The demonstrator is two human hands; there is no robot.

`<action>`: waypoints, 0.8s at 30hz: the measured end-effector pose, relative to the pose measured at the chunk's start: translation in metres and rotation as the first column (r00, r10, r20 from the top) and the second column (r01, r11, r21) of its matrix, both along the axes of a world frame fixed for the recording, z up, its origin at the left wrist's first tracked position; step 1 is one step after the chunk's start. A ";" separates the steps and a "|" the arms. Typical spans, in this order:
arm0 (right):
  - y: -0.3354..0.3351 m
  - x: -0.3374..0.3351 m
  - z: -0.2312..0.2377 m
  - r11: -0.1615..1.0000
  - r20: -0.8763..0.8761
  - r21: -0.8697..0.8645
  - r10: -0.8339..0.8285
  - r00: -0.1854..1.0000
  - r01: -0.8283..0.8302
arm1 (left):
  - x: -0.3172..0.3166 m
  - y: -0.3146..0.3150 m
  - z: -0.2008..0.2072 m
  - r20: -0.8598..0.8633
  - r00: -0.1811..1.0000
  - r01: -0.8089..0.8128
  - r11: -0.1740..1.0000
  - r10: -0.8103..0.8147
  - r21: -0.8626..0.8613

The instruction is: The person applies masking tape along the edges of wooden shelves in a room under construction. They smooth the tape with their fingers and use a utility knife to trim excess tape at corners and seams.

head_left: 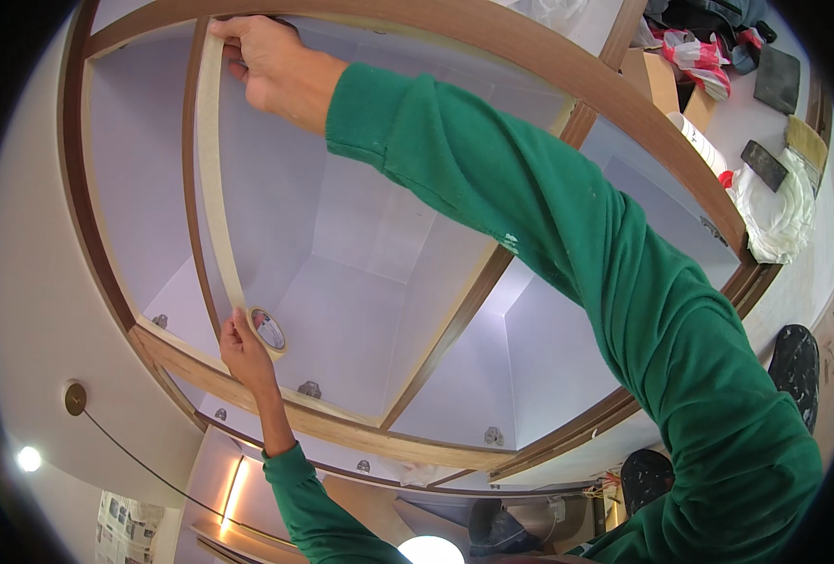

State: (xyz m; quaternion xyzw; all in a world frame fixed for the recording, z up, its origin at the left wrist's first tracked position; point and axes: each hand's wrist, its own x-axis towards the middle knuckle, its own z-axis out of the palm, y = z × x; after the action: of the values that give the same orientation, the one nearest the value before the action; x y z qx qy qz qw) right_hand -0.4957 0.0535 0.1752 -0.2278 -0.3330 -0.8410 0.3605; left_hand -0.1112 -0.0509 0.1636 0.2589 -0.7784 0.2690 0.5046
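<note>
Upper right I get a red-and-white plastic bag (697, 58) by a cardboard box (650, 80), a wide brush (807, 143) near crumpled white plastic (779, 221). Lower left I've got a round brass-coloured mount (75, 398) with cord (144, 462), a bright lamp (29, 458), a glowing light strip (233, 491).

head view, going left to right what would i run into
Small bright light → round brass-coloured disc → tape roll at the left hand → one of the metal hinges → speckled dark shoe → second speckled dark shoe.
</note>
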 end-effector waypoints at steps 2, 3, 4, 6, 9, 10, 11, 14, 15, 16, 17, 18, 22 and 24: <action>-0.001 0.001 0.000 1.000 0.006 0.000 0.001 1.000 -0.001 | -0.002 0.003 -0.002 -0.008 1.000 -0.026 1.000 0.026 0.000; -0.002 0.003 0.001 1.000 0.008 0.001 0.005 1.000 -0.005 | 0.000 0.002 -0.002 -0.006 1.000 -0.029 1.000 0.029 0.001; -0.004 0.005 0.001 1.000 0.005 0.014 0.014 1.000 -0.014 | 0.003 0.001 -0.002 -0.004 0.999 -0.032 0.999 0.032 0.002; 0.002 0.000 0.002 0.999 0.007 0.033 0.006 1.000 -0.006 | -0.002 -0.002 0.001 0.004 1.000 -0.013 1.000 0.013 0.000; 0.005 0.001 0.001 0.999 0.009 0.033 0.009 1.000 -0.009 | 0.000 -0.006 0.002 0.004 1.000 0.015 1.000 -0.015 -0.002; 0.006 0.002 0.000 0.999 0.011 0.031 0.016 1.000 -0.016 | 0.000 -0.008 0.001 0.003 0.999 0.033 0.999 -0.032 -0.008; 0.005 0.003 -0.001 0.999 0.013 0.029 0.021 1.000 -0.021 | 0.000 -0.009 0.000 0.002 0.999 0.052 0.999 -0.052 -0.013; 0.005 0.003 -0.001 0.999 0.015 0.031 0.025 1.000 -0.025 | 0.001 -0.010 0.002 0.004 1.000 0.027 1.000 -0.027 0.005; 0.004 0.002 0.000 0.999 0.016 0.033 0.021 1.000 -0.022 | 0.000 -0.010 0.002 0.004 1.000 0.019 1.000 -0.019 0.013; 0.003 0.000 0.000 1.000 -0.009 0.019 -0.007 1.000 0.007 | -0.002 -0.008 0.002 0.004 1.000 0.012 1.000 -0.012 0.020; -0.001 0.000 0.000 1.000 -0.035 0.004 -0.026 0.999 0.027 | -0.001 -0.007 0.002 0.004 1.000 -0.004 1.000 0.004 0.028; -0.004 0.000 0.001 0.999 -0.061 -0.011 -0.047 0.997 0.047 | 0.001 -0.008 0.001 0.002 1.000 0.004 1.000 -0.004 0.019; 0.003 -0.008 0.002 0.997 -0.055 0.011 -0.080 0.995 0.081 | -0.007 -0.012 0.003 0.012 0.999 0.039 0.999 -0.039 -0.005; -0.004 -0.004 0.002 0.996 -0.080 0.042 -0.076 0.994 0.080 | 0.002 -0.010 0.004 0.005 1.000 0.005 1.000 -0.005 0.000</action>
State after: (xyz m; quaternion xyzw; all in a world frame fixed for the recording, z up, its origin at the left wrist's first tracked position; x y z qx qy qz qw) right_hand -0.4992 0.0492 0.1768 -0.2654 -0.2903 -0.8522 0.3452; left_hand -0.1093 -0.0604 0.1677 0.2565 -0.7802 0.2684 0.5035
